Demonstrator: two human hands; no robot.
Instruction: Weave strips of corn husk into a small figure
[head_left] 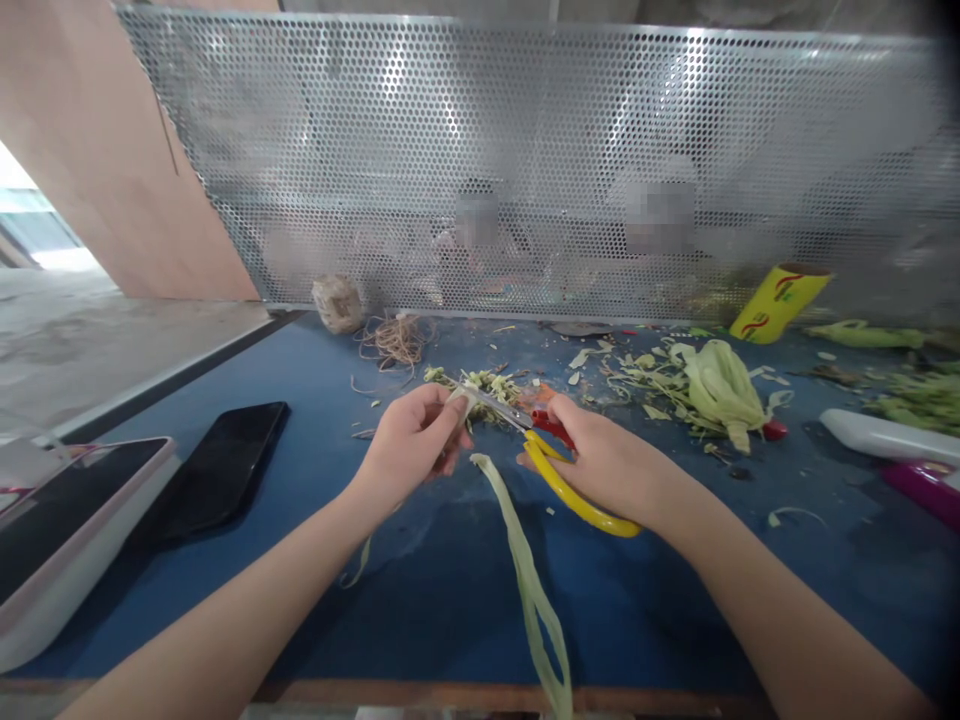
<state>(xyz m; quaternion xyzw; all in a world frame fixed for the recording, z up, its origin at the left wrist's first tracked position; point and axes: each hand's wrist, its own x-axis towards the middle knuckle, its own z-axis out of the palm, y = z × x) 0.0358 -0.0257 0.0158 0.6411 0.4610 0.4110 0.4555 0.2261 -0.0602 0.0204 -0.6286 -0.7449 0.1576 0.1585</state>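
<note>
One pair of scissors (535, 441), silvery-bladed, with red and yellow handles (581, 507)

L hand (416, 435) pinches pale strip (466, 394) by scissors (574, 501) in R hand (600, 450); blk phone (214, 475) on blue tbl (420, 610).

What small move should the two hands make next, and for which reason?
Probably one careful snip: the right hand could squeeze the scissors. Their handles look spread, and the blades reach the pale piece that the left hand pinches. The left fingertips sit very near the blades, so slowly seems wiser.
</note>
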